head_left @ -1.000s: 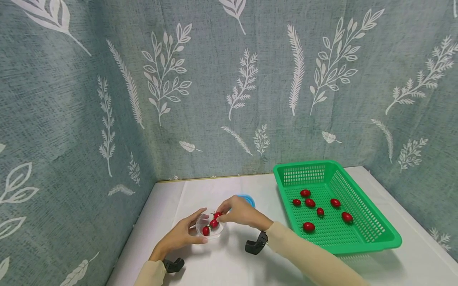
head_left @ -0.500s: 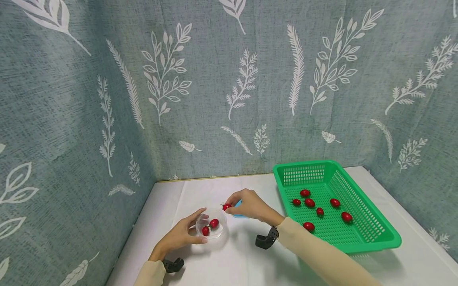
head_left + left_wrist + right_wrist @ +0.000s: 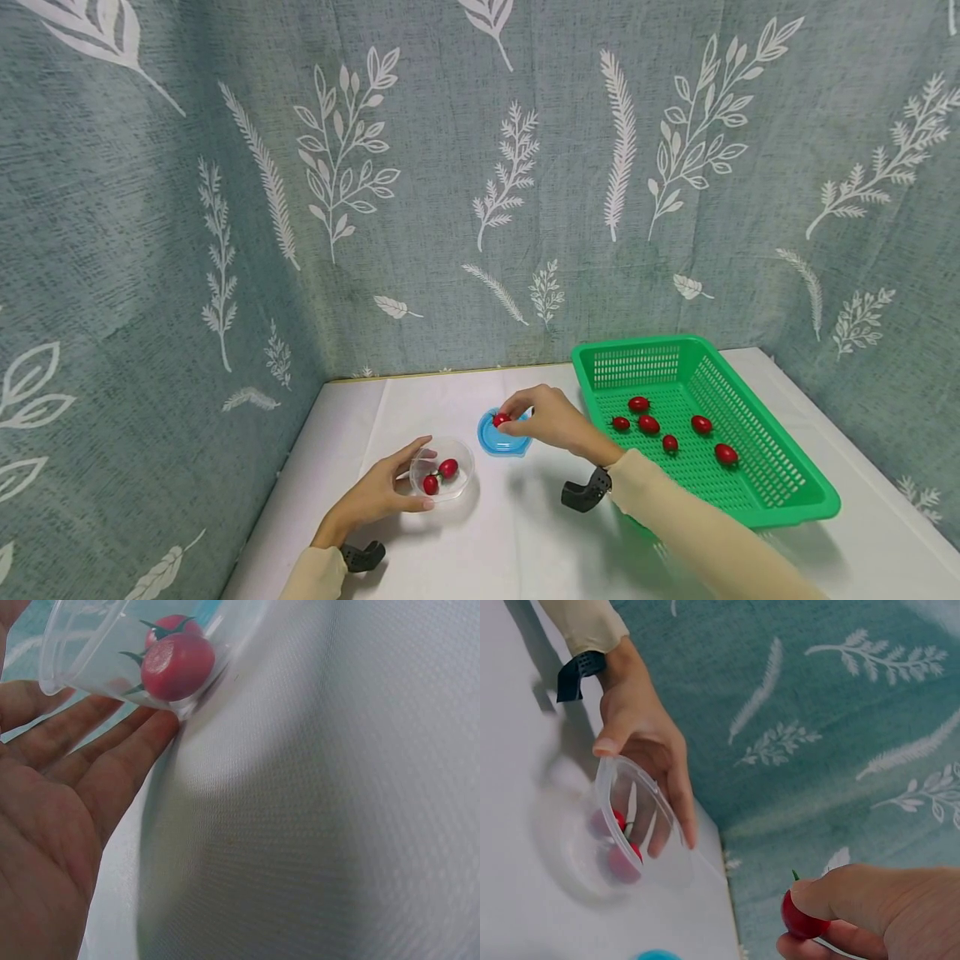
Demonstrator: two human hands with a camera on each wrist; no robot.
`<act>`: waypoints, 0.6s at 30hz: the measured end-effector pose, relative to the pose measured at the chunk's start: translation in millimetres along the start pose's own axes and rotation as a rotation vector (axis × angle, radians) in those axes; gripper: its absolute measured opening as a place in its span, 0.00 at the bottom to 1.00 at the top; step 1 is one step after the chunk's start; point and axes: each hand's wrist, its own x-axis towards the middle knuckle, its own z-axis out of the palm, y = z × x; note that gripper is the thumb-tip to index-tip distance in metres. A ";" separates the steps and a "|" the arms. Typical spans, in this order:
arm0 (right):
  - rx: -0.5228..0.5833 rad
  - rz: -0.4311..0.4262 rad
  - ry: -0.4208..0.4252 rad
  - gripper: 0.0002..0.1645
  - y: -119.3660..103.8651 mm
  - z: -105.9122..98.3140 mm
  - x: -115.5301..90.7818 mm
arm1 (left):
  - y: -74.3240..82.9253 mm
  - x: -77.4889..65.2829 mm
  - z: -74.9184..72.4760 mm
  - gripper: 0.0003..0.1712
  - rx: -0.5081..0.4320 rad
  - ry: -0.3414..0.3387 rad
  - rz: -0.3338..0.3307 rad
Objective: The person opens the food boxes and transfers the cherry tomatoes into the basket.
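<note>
My left hand [image 3: 378,490] holds a small clear plastic container [image 3: 459,487] on the white table, thumb and fingers around its side. Two red cherry tomatoes lie inside; the left wrist view shows the nearer tomato [image 3: 178,667] through the wall, with a green stem. To the right of the container, my right hand [image 3: 553,423] pinches another cherry tomato [image 3: 801,918] between thumb and fingers, its green stem pointing up in the right wrist view. In the head view this tomato overlaps a round blue lid [image 3: 501,443] on the table.
A green slotted basket [image 3: 787,521] stands on the right, with several cherry tomatoes on its floor, among them a tomato [image 3: 726,454] at the right. Leaf-patterned grey-green cloth [image 3: 450,183] rises behind the table [image 3: 465,558] and along its left side.
My right hand has moved right and away from the container, carrying the pinched cherry tomato from over the container to over the blue lid. My left hand has stayed at the container.
</note>
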 end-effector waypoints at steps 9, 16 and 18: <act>-0.011 -0.007 0.026 0.07 8.6 -17.6 -8.2 | 1.5 0.3 -0.6 0.61 0.003 0.001 -0.014; 0.037 0.040 0.027 0.07 20.3 -34.5 -17.8 | 2.3 0.3 -1.2 0.61 -0.004 -0.004 -0.008; 0.042 0.056 0.038 0.07 23.9 -38.6 -19.7 | 1.7 -0.3 -2.0 0.60 -0.003 -0.006 -0.009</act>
